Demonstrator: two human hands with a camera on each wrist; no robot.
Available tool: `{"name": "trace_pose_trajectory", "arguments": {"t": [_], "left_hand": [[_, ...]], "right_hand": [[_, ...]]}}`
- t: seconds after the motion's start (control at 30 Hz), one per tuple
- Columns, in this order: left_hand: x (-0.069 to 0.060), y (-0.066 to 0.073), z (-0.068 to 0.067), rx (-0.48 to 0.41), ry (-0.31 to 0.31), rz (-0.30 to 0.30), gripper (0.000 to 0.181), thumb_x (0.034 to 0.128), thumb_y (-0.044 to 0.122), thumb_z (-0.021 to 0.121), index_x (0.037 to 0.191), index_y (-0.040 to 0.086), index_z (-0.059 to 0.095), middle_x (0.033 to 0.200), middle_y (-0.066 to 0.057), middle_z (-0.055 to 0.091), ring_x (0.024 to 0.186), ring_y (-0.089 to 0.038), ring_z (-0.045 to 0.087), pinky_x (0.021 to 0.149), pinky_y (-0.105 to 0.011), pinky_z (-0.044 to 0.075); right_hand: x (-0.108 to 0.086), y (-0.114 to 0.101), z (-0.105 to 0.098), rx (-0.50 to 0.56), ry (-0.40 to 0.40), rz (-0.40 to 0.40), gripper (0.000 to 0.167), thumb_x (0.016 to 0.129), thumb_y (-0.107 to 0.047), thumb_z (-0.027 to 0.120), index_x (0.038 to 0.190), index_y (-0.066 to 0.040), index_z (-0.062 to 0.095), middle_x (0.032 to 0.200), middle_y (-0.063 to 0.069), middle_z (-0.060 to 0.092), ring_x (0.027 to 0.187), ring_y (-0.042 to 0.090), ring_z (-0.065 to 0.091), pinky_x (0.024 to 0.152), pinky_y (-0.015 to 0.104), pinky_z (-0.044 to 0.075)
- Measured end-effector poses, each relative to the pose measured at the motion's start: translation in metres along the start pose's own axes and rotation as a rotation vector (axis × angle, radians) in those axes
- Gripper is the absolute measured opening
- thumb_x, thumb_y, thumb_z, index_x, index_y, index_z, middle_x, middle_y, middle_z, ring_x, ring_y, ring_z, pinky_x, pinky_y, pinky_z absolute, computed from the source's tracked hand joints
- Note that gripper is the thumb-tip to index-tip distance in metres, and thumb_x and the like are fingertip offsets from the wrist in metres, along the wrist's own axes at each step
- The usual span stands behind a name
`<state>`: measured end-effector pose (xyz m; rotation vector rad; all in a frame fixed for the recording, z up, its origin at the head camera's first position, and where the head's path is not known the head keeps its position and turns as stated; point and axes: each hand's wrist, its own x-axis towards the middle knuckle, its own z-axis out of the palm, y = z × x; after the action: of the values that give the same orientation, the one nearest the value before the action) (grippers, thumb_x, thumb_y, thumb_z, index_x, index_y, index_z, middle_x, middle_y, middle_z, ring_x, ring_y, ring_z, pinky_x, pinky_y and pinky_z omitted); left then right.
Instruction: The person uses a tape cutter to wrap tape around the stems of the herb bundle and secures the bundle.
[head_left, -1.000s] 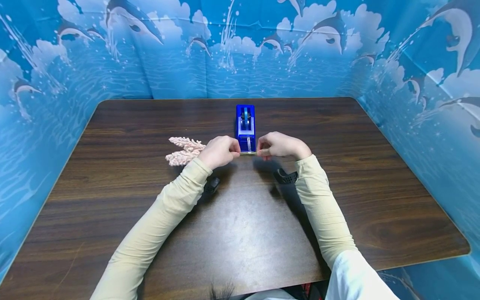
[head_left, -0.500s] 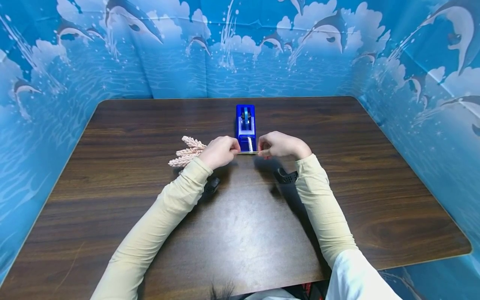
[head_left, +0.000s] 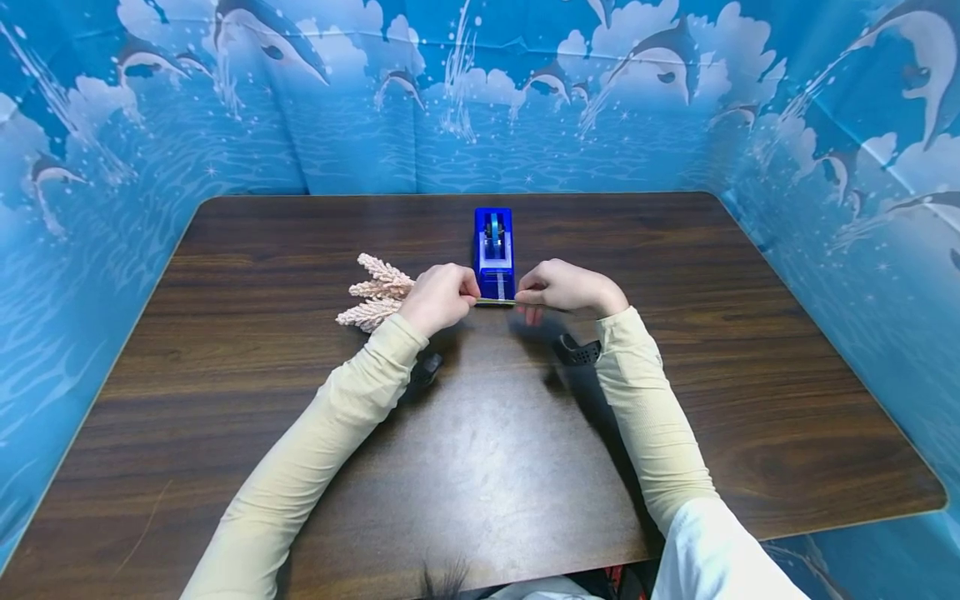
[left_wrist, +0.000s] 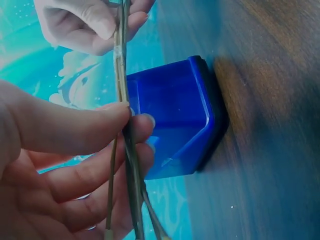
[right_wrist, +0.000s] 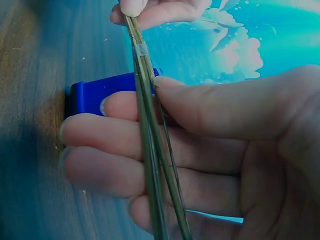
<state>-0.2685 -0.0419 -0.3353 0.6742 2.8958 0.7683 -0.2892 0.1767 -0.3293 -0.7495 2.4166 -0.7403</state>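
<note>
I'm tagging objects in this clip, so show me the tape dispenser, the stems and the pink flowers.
Tape dispenser [head_left: 494, 262]: head view, on its blue body.
Stems [left_wrist: 121, 82]: left wrist view, on the bundle's upper stretch.
Pink flowers [head_left: 384, 288]: head view, on the middle sprig.

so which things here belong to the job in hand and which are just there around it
Part of the job:
stems, pinched by the left hand and right hand
clear band, apparently tape, on the stems
pink sprigs, seemingly on those stems
blue tape dispenser, probably the tape's source

Just there:
wood-grain table
dolphin-print backdrop
black device at the right wrist
</note>
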Motion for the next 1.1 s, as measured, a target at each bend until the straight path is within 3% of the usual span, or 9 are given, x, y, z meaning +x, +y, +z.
{"name": "trace_pose_trajectory", "arguments": {"t": [0.3,0.47,0.83,1.1], "left_hand": [[0.0004,-0.0011,-0.0003,0.016,-0.014,0.017,0.018,0.0926,0.013,0.056,0.096,0.005,0.071,0.091,-0.009,0.070,0.083,-0.025,0.060,0.080,-0.041,0.049],[0.0009,-0.0046,-0.0015,0.038,-0.055,-0.007,0.022,0.0954,0.014,0.053,0.104,0.004,0.072,0.093,-0.009,0.074,0.091,-0.025,0.067,0.088,-0.041,0.050],[0.0018,-0.0074,-0.0020,0.042,-0.058,-0.043,0.018,0.0925,0.018,0.061,0.096,0.008,0.075,0.101,-0.007,0.074,0.098,-0.025,0.067,0.090,-0.041,0.050],[0.0001,-0.0049,-0.0050,0.042,-0.070,-0.029,0.016,0.0911,0.017,0.062,0.096,0.009,0.075,0.097,-0.006,0.075,0.095,-0.025,0.066,0.090,-0.042,0.049]], "right_hand": [[-0.0001,-0.0019,0.0016,-0.033,0.031,0.025,0.022,0.099,-0.014,0.053,0.095,0.004,0.067,0.079,0.012,0.072,0.078,0.027,0.070,0.080,0.042,0.055],[0.0003,-0.0032,0.0026,-0.086,0.053,0.000,0.020,0.098,-0.014,0.055,0.091,0.002,0.066,0.077,0.011,0.071,0.072,0.023,0.069,0.073,0.035,0.055],[0.0013,-0.0035,0.0040,-0.068,0.087,0.027,0.017,0.095,-0.013,0.060,0.092,0.003,0.064,0.075,0.010,0.068,0.075,0.031,0.069,0.075,0.044,0.055],[0.0017,-0.0035,0.0025,-0.078,0.094,0.039,0.013,0.094,-0.014,0.063,0.088,-0.002,0.063,0.074,0.010,0.069,0.075,0.032,0.069,0.074,0.039,0.054]]}}
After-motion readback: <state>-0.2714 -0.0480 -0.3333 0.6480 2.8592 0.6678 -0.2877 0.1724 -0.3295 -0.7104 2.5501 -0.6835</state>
